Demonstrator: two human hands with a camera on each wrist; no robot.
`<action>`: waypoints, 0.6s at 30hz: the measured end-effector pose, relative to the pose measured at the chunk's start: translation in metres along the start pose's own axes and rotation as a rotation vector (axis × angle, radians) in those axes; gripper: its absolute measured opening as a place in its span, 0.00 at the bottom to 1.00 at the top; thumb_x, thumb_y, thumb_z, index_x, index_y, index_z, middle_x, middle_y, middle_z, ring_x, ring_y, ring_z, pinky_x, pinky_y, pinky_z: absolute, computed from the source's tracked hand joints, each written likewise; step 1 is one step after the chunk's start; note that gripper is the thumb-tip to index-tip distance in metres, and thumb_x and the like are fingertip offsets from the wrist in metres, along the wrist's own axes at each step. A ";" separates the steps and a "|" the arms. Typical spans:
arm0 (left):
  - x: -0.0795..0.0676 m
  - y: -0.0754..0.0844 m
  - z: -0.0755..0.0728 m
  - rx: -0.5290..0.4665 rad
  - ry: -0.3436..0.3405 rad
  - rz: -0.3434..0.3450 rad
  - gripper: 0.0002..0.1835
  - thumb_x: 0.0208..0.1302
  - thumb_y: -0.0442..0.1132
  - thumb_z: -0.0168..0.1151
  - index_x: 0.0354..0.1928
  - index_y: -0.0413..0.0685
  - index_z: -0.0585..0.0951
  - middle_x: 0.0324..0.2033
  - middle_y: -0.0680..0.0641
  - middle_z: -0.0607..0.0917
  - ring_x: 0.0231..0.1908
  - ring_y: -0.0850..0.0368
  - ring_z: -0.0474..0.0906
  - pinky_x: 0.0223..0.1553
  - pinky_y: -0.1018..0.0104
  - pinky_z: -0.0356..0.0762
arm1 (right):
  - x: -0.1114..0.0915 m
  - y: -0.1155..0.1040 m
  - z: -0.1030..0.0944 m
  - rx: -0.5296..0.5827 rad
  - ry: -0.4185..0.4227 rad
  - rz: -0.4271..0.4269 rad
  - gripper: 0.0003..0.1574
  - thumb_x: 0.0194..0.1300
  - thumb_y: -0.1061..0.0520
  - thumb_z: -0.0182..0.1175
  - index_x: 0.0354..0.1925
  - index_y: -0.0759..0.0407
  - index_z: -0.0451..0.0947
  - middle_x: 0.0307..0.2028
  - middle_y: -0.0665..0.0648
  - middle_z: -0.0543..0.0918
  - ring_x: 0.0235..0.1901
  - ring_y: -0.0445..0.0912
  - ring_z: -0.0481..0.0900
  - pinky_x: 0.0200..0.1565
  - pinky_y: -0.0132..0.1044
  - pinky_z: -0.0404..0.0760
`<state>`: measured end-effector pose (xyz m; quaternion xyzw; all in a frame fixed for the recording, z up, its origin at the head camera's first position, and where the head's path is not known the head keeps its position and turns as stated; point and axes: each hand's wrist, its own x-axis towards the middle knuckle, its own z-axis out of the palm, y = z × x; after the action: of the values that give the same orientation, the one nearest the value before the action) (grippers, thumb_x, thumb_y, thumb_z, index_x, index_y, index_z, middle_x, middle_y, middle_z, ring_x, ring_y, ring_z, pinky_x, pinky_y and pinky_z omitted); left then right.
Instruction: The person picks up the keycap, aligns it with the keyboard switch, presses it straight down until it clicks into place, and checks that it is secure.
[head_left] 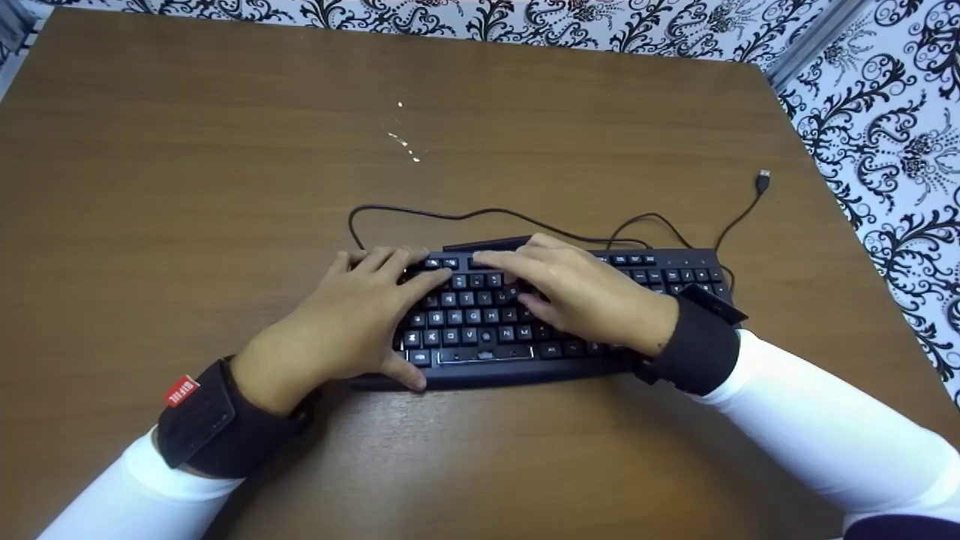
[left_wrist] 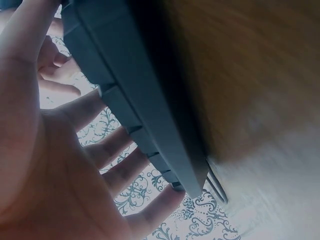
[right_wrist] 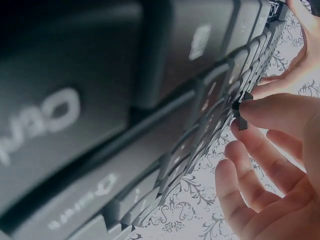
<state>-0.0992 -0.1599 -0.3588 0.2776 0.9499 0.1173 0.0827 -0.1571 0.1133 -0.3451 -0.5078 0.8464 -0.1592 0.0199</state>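
Observation:
A black keyboard [head_left: 480,373] lies on the brown table. My left hand [head_left: 349,315] holds its left end, thumb at the front edge and fingers spread over the keys toward the back. In the left wrist view, the fingers of the left hand [left_wrist: 65,170] reach along the keyboard's side [left_wrist: 145,100]. My right hand [head_left: 570,285] is over the upper middle keys. Between its thumb and a finger the right hand [right_wrist: 275,165] pinches a small dark keycap [right_wrist: 243,121]. The long space bar slot [head_left: 485,356] shows bare inside, without its cap.
A black cable [head_left: 480,215] loops behind the keyboard and ends in a USB plug [head_left: 763,181] at the right. Small pale bits [head_left: 405,144] lie farther back on the table [head_left: 187,150]. Patterned black-and-white covering [head_left: 900,150] lies beyond the table's edges.

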 end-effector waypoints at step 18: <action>0.000 0.000 0.000 -0.010 -0.014 -0.010 0.65 0.32 0.70 0.78 0.76 0.57 0.62 0.73 0.40 0.65 0.72 0.38 0.61 0.65 0.23 0.58 | 0.001 -0.003 0.001 -0.056 0.052 0.054 0.35 0.61 0.58 0.69 0.65 0.58 0.71 0.41 0.58 0.84 0.39 0.48 0.81 0.45 0.42 0.84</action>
<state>-0.0992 -0.1600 -0.3584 0.2731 0.9501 0.1198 0.0912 -0.1551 0.1108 -0.3449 -0.4808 0.8642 -0.1478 -0.0122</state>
